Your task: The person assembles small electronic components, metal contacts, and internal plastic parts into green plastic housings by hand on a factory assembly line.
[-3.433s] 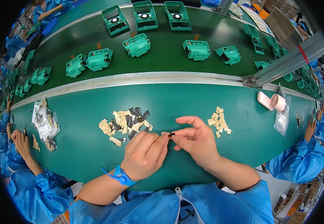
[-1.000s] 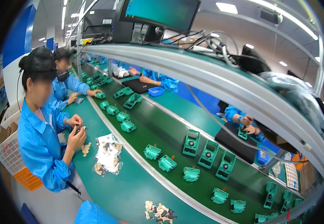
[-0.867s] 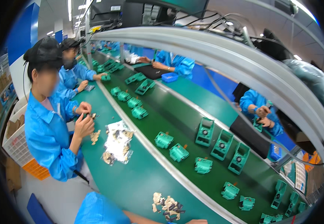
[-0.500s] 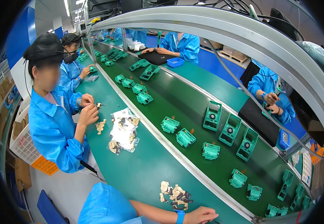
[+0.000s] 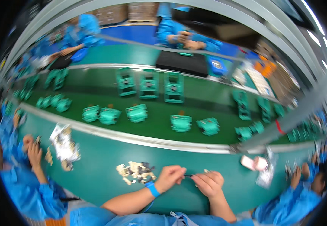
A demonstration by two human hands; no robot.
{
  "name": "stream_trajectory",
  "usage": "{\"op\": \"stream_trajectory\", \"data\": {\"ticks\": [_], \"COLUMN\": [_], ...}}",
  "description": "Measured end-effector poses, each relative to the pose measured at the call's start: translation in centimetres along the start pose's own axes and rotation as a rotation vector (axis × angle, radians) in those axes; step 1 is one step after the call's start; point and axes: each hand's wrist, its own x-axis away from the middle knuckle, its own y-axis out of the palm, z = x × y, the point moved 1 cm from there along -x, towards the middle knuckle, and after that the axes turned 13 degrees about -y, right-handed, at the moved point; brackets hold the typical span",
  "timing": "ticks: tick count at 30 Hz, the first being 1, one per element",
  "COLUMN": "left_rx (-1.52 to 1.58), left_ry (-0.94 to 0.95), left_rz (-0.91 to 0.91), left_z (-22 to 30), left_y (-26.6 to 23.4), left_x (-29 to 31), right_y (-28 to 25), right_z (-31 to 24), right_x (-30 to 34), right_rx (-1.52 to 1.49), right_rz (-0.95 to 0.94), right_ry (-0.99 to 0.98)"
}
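Observation:
My left hand (image 5: 169, 177), with a blue wrist strap (image 5: 152, 189) on the wrist, is closed in a pinch over the green bench. Facing it, my right hand (image 5: 209, 183) is closed too. A small dark part (image 5: 188, 175) spans the short gap between the fingertips of both hands; its exact kind is too small and blurred to tell. A small cream piece (image 5: 206, 171) shows at the top of my right hand's fingers. Left of my left hand lies a loose pile of cream and black small pieces (image 5: 136, 171).
Beyond a metal rail (image 5: 148, 145), a green conveyor belt (image 5: 156, 130) carries several green plastic housings (image 5: 181, 123). A slanted metal post (image 5: 284, 122) rises at right. Clear plastic bags (image 5: 267, 171) lie on the bench. Co-workers in blue (image 5: 28, 188) sit on both sides and across.
The view has swung to the right. My right hand has come into view, and both hands now meet over the bench at a small dark part. My left hand lay relaxed before.

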Motion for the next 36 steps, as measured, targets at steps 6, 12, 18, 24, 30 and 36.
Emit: {"op": "stream_trajectory", "data": {"ticks": [6,12,18,24,30,36], "left_rx": [-0.038,0.064,-0.125,-0.021,-0.119,-0.278], "left_ry": [0.011,0.162,0.332,0.35,0.377,0.395], "left_rz": [-0.044,0.0,0.167,0.188,0.205,0.254], "left_z": [0.4,-0.2,-1.2,-1.0,-1.1,-0.5], "left_y": [0.6,1.1,2.0,2.0,3.0,4.2], "left_x": [-0.5,-0.6,-0.9,-1.8,-1.2,-0.5], "right_y": [-0.9,-1.1,-1.5,-2.0,0.1,0.4], "right_z": [0.7,1.5,2.4,3.6,1.7,1.8], "right_x": [-0.7,0.9,1.9,2.3,2.2,2.7], "right_rx": [0.057,0.069,-0.008,-0.082,-0.218,-0.249], "right_rz": [0.031,0.11,0.06,0.057,0.216,0.172], "right_ry": [-0.036,0.02,0.094,0.161,0.473,0.556]}}
